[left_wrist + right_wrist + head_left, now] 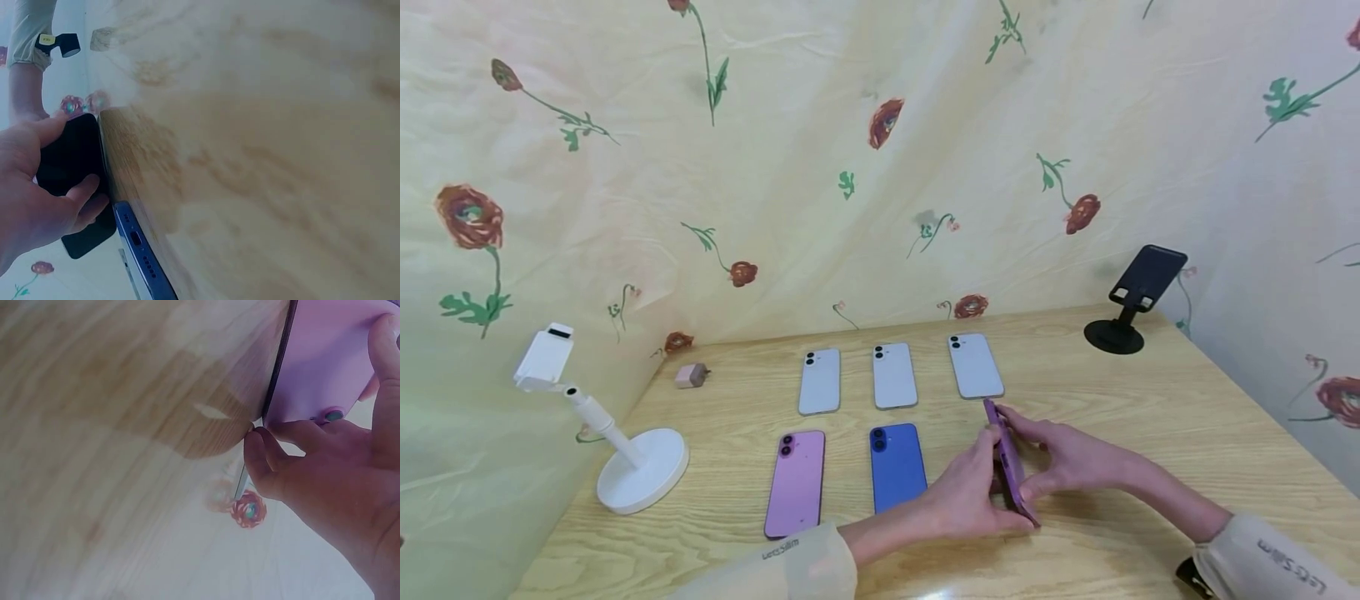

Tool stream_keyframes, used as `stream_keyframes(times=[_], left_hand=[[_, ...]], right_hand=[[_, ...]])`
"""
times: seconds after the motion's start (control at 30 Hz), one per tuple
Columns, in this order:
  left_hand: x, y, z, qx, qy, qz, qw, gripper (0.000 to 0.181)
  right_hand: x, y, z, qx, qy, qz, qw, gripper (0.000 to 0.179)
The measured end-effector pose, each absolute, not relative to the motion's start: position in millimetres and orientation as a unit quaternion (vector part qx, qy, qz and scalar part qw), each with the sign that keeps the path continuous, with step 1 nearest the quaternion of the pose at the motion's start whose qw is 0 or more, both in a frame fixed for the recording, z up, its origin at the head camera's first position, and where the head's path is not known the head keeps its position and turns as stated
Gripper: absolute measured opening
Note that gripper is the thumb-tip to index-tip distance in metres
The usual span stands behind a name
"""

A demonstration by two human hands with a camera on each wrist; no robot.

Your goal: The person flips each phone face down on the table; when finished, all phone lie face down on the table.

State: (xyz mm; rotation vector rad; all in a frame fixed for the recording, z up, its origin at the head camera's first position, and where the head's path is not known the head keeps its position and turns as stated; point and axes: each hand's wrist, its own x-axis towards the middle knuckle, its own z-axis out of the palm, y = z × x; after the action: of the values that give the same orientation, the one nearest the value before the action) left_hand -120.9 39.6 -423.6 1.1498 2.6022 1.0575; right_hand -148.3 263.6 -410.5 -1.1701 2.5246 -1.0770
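A purple-pink smartphone (1009,460) stands tilted on its long edge on the wooden table, between both hands. My left hand (962,497) grips it from the left, thumb and fingers spread over its black screen (72,156) in the left wrist view. From the other side my right hand (1071,457) holds it by its ends, against the pink back (328,353) with a camera lens. Left of my left hand lies a blue smartphone (897,467), back up, partly covered by that hand. A pink smartphone (796,483) lies back up farther left.
Behind, three white smartphones (820,382) lie back up in a row. A white phone stand (643,471) is at the left, near a pink-and-grey charger plug (691,376). At the back right is a black phone stand (1116,336). Floral cloth (820,125) hangs behind the table.
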Motion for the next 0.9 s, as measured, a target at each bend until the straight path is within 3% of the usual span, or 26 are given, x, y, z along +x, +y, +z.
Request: stream_keyframes(times=[0.23,0.4,0.9], left_hand=[[-123.4,31.4,-423.7,0.391,0.835,0.375,0.092,0.097],[-125.9,28.7,-423.6,0.391,0.843,0.360,0.086,0.088],[-124.1,26.3,-423.3,0.335,0.872,0.345,0.092,0.098]], right_hand=[[-153.1,260.6,-419.6,-0.437,0.812,-0.382,0.056,0.101],[-150.4,258.0,-421.1,-0.402,0.846,-0.349,0.037,0.103],[-140.2,247.3,-416.2,-0.299,0.909,-0.285,0.055,0.106]])
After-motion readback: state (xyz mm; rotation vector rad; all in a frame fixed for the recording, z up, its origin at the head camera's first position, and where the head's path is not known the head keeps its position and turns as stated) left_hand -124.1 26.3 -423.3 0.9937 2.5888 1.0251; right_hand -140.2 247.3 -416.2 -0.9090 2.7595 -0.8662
